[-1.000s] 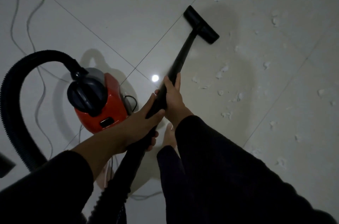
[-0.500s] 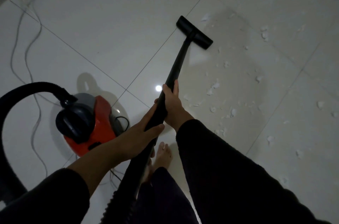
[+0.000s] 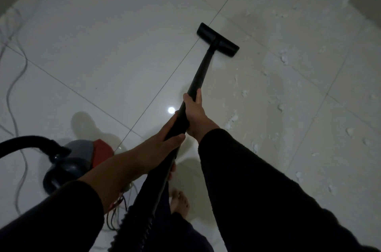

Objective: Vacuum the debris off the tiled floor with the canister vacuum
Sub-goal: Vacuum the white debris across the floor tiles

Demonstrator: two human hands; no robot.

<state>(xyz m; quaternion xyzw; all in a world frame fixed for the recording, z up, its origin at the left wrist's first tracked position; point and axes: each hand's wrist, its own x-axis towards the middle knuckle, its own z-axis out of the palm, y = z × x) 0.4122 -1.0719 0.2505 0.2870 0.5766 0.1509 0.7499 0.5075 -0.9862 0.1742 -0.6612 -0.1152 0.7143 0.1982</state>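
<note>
Now both hands, left hand [image 3: 162, 148] behind right hand [image 3: 195, 113], clamp wand [image 3: 203, 70]; nozzle [image 3: 217, 39] pushed farther; debris [image 3: 233, 119] rightward, bare tile [image 3: 103, 49] leftward.

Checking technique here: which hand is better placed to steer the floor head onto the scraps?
Right. The right hand grips farther down the wand, nearer the floor head, and the scraps lie on that side.

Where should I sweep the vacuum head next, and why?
Probably swing the floor nozzle to the right and draw it back toward you. It sits on a tile joint with clean tile on its left, while the white scraps lie scattered to its right and nearer your feet. Both your left hand and right hand already grip the wand, so a short pivot should do.
</note>
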